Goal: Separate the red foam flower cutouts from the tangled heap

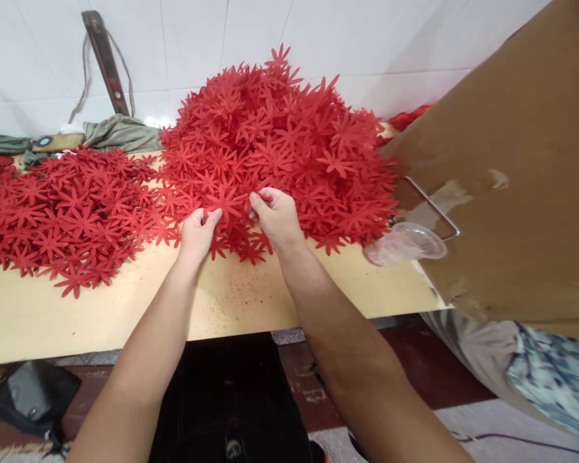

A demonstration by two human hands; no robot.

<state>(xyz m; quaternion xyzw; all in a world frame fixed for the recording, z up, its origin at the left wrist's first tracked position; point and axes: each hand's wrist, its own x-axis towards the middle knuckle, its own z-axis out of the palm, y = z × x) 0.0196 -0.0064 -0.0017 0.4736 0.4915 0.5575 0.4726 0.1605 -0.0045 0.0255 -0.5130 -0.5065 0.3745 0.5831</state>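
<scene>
Between my two hands is a red flower-shaped cutout (226, 203) with long narrow petals. My left hand (197, 235) pinches at its left side, thumb against curled fingers. On the other side my right hand (276, 213) is closed too, with thumb and forefinger pinched on a red petal tip. Both hands are in front of a tall heap of the same red cutouts (275, 141), which rises toward the wall. A lower pile of red cutouts (72, 212) spreads over the table to the left.
A large brown cardboard panel (516, 167) leans over the table's right end. By it lies a clear plastic cup (410, 243) on its side. Grey-green cloth (120, 134) lies along the back left. A person's patterned clothing (554, 373) shows at lower right.
</scene>
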